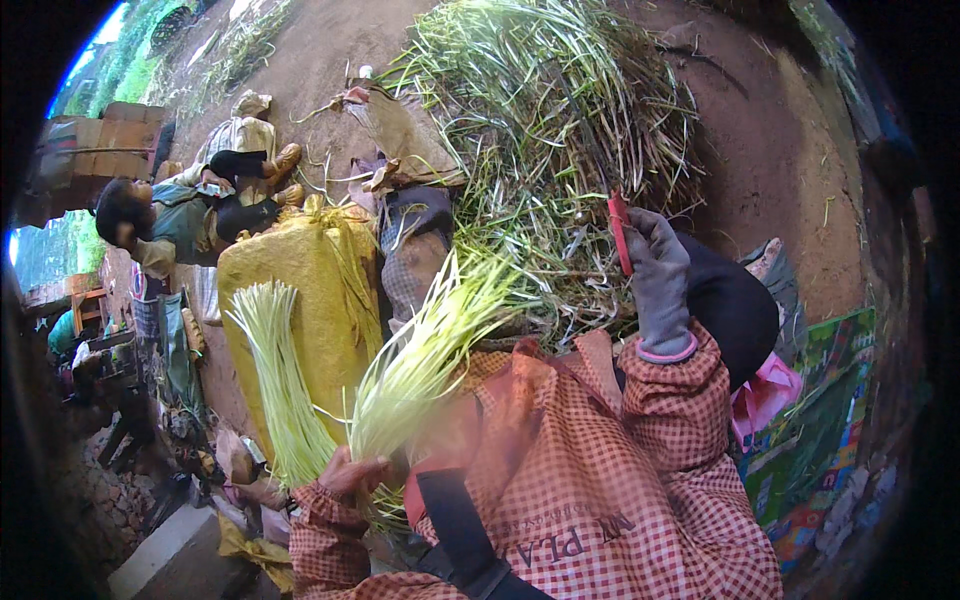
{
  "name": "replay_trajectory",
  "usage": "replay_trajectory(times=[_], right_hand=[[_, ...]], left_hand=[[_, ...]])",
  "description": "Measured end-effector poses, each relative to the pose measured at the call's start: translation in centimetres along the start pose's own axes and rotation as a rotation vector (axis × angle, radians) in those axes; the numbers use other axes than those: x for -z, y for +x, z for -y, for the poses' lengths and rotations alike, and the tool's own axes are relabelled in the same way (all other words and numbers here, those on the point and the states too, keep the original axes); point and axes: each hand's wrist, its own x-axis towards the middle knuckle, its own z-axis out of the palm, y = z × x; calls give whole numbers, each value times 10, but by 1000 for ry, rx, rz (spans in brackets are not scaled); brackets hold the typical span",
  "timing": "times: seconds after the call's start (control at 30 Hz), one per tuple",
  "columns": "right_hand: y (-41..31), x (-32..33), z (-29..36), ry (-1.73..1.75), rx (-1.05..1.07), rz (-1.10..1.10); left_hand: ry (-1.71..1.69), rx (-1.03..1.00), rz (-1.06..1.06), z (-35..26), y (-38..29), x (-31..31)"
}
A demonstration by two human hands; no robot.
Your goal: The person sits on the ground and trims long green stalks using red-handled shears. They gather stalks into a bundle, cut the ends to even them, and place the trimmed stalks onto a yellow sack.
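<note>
My bare left hand (354, 474) grips the lower end of a bunch of long, thin, pale yellow-green stalks (420, 367), perhaps chives, whose tops fan out up and to the right. Beside it a second bunch of such stalks (281, 375) leans on a yellow cloth-covered block (330, 285). My right hand (660, 274), in a grey knit glove with a pink cuff, holds a flat red object (619, 231), possibly a tool's handle; the rest of it cannot be made out. Just past that hand lies a large heap of green and brownish stalks (555, 112).
A seated person (180, 217) is at the left, a small object in hand. A grey block (176, 555) stands at lower left. At right are a pink bag (765, 394) and a printed green sheet (814, 420). Loose stalks litter the earth floor (322, 45).
</note>
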Motion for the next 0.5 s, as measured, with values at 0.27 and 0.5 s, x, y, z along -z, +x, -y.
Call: replay_trajectory(times=[0.27, 0.5], right_hand=[[-33, -1, -20, -77, -142, 126], [-72, -9, -50, -319, -399, 313]], left_hand=[[-158, -24, 5, 24, 2, 3], [-218, 3, 13, 41, 8, 8]])
